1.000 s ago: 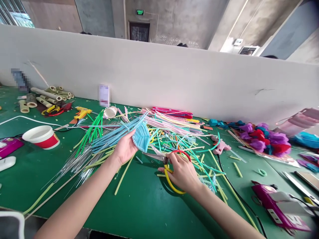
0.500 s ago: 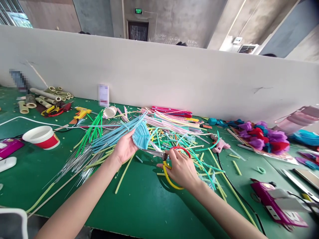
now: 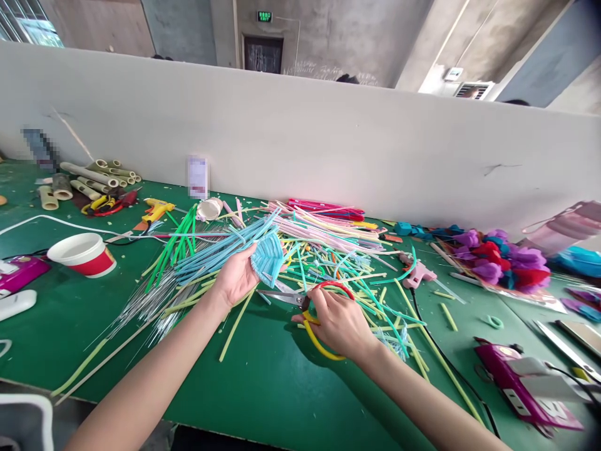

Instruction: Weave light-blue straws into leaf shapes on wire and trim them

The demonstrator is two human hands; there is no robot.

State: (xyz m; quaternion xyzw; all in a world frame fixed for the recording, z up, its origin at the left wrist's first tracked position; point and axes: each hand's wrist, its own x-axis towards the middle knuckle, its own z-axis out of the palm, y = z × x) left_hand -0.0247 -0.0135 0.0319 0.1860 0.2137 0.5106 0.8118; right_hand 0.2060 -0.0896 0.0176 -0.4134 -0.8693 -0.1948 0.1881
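My left hand (image 3: 238, 275) is closed on a light-blue, shell-shaped piece (image 3: 268, 258) built of fuzzy ribbed strips, like pipe cleaners. Scissors (image 3: 323, 351) with one red and one yellow handle loop are held in my right hand (image 3: 340, 319). Their blades point left, just under the lower edge of the blue piece, and look slightly parted. Whether they touch it I cannot tell. Behind my left hand lies a bundle of blue pipe cleaners (image 3: 211, 250); pink ones (image 3: 323, 228) and green ones (image 3: 181, 241) lie around it.
A paper cup (image 3: 84, 257), a yellow glue gun (image 3: 157, 210) and bamboo tubes (image 3: 96, 178) are at left. On the right are a pink glue gun (image 3: 417, 272), purple and red fuzzy pieces (image 3: 507, 257) and a magenta power strip (image 3: 521, 388). A pale partition (image 3: 300, 138) bounds the table's back.
The blue piece has tilted in my left hand. The scissors have shifted slightly left and down, and the blades have moved from its edge to just below it.
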